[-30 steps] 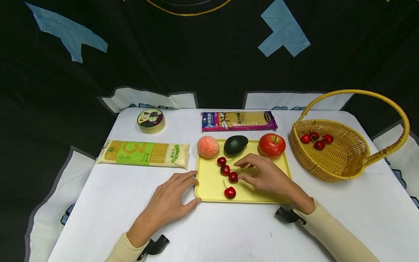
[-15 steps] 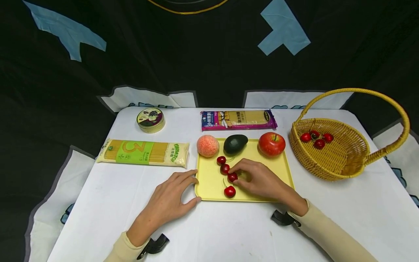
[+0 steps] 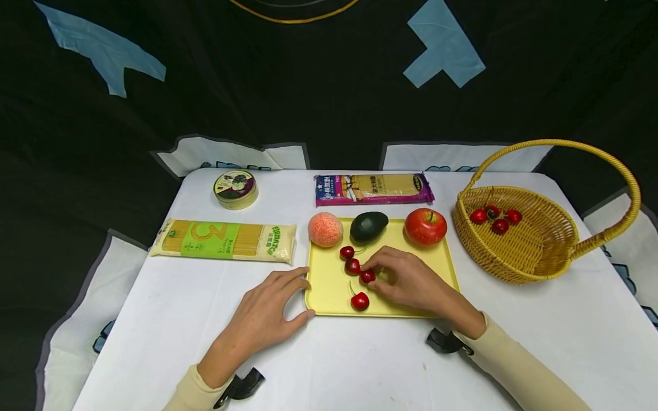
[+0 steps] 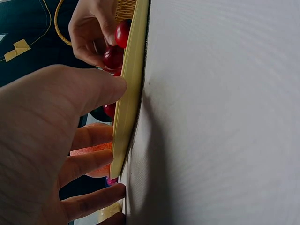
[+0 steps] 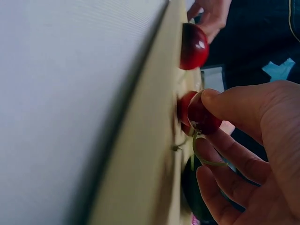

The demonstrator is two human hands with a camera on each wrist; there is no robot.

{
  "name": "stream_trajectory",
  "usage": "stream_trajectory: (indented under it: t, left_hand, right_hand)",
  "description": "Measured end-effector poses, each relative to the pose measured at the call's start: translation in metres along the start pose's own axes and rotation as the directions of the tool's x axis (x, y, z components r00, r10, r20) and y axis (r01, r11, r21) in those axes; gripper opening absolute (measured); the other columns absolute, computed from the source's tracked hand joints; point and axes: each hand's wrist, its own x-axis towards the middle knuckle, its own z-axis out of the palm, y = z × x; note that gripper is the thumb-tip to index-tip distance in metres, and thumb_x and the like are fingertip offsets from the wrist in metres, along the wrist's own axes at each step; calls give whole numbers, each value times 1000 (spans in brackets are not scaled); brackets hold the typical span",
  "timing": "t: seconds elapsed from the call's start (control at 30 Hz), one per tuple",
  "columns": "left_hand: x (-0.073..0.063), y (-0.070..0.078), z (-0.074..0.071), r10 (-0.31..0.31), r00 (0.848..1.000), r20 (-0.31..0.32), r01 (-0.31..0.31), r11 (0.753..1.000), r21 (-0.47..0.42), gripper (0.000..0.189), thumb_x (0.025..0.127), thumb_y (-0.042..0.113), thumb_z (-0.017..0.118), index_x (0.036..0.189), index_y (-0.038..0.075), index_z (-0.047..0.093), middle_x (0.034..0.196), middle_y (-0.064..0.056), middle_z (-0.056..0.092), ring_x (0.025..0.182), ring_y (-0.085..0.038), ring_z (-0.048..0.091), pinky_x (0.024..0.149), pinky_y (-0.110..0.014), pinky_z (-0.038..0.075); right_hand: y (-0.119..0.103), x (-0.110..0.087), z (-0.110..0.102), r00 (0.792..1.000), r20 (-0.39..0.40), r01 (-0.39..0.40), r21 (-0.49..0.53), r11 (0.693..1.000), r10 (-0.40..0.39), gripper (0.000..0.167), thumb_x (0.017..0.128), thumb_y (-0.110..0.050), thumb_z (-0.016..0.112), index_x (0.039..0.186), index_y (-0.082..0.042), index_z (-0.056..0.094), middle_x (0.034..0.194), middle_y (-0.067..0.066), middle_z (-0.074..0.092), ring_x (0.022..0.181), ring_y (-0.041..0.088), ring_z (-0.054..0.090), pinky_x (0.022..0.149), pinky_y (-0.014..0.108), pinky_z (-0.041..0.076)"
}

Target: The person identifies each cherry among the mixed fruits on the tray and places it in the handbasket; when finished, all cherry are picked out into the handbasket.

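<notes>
My right hand [image 3: 411, 279] pinches a dark red cherry [image 3: 367, 277] between thumb and fingers, low over the yellow tray [image 3: 329, 294]. In the right wrist view this cherry [image 5: 204, 116] shows a green stem. Three more cherries lie on the tray: one at the front [image 3: 360, 301], one just left of the pinched one [image 3: 352, 266], and another [image 3: 346, 253] behind that. My left hand [image 3: 267, 311] touches the tray's left edge with relaxed, spread fingers; in the left wrist view its thumb [image 4: 110, 89] rests against the rim.
A peach [image 3: 325, 229], an avocado [image 3: 368, 227] and a red apple [image 3: 425, 226] line the tray's back. On the right stands a handled wicker basket [image 3: 540, 245] with several cherries [image 3: 500, 226]. Spaghetti packs [image 3: 221, 240] [image 3: 375, 189] and a round tin [image 3: 236, 189] lie left and behind.
My right hand has moved slightly left and down, and its fingers have closed on the cherry. The left hand stays at the tray's edge.
</notes>
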Motion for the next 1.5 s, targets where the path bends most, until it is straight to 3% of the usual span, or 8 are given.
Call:
stream_trajectory:
  t: [0.27,0.57,0.73,0.93,1.0,1.13,1.27,1.5]
  left_hand:
    - [0,0,1,0,1000,3,0,1000,-10,47,88,50,86,124,22,74,156,3,60,133,-22,61,94,-46,61]
    - [1,0,0,4,1000,2,-4,1000,0,47,87,50,87,124,22,75,156,3,60,133,-21,61,95,-45,60]
    - [0,0,0,3,1000,5,-3,1000,2,47,88,50,86,124,22,75,156,4,60,133,-21,61,95,-45,60]
    - [-1,-1,1,-2,1000,6,2,1000,4,48,87,51,86,125,22,75,157,4,59,133,-21,61,96,-45,60]
    - [-1,-1,1,-1,1000,6,1,1000,2,48,87,50,87,125,22,75,157,4,59,133,-21,61,96,-45,60]
    - [0,-1,1,2,1000,6,-2,1000,-1,48,88,50,86,125,22,75,157,4,59,133,-21,61,96,-45,60]
    - [0,-1,0,3,1000,7,-3,1000,4,48,88,51,86,124,22,75,157,3,59,133,-22,61,96,-46,60]
    - [0,-1,0,-4,1000,12,4,1000,2,49,88,50,86,125,21,75,157,3,59,133,-23,61,95,-46,60]
  right_hand:
    - [3,-1,-21,996,-71,-47,34,998,50,31,89,-10,89,115,-20,79,112,-9,73,104,18,71,94,44,61]
    - [12,-2,-43,986,-162,26,-30,999,-31,29,88,-6,89,114,-14,79,111,-2,73,101,22,73,90,45,63]
    - [17,-6,-53,978,-204,25,-40,999,-33,29,87,0,88,113,-10,79,113,4,75,99,27,74,86,48,64]
    - [23,-11,-64,966,-252,33,-88,996,-54,34,83,4,89,113,-10,79,108,5,75,89,24,73,78,42,65]
    - [26,-14,-69,962,-269,18,-106,994,-46,35,83,3,90,113,-10,79,107,4,75,87,21,72,77,34,64]
    - [30,-20,-80,955,-298,-27,-125,992,-12,36,82,3,91,114,-9,79,106,4,74,86,18,69,77,20,57]
    - [35,-28,-93,943,-333,-69,-136,988,20,37,83,2,91,116,-11,80,105,4,74,89,22,71,78,18,55]
    - [51,-48,-118,915,-384,-169,-81,982,125,37,86,1,88,121,-8,78,118,10,74,100,30,71,87,3,47]
